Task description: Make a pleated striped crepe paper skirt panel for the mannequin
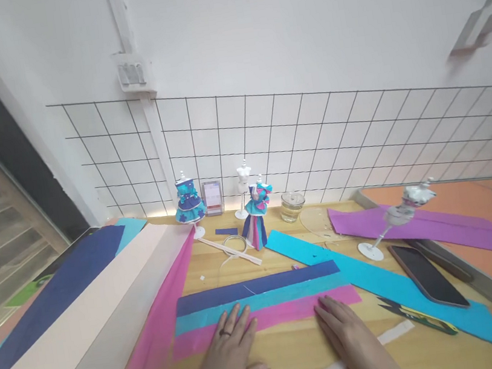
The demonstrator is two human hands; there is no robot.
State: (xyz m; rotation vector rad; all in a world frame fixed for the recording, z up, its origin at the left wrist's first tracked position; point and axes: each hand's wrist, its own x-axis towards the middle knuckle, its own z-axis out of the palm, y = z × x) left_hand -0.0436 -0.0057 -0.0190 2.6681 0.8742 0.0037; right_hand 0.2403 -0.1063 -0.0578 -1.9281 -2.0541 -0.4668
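Note:
Both my hands lie flat on a wooden table. My left hand (230,351), with a ring on one finger, rests its fingertips on a pink paper strip (286,313). My right hand (347,332) presses the same pink strip near its right end. Above the pink strip, overlapping it, lie a teal strip (262,302) and a navy strip (255,286). Neither hand grips anything.
Long paper sheets in navy (55,297), cream and grey fan out at the left. A cyan strip (378,279), a phone (428,275), scissors (417,314), purple paper (430,226), small dress-form mannequins (190,201), a glass jar (293,205) and a wire grid wall (313,138) surround them.

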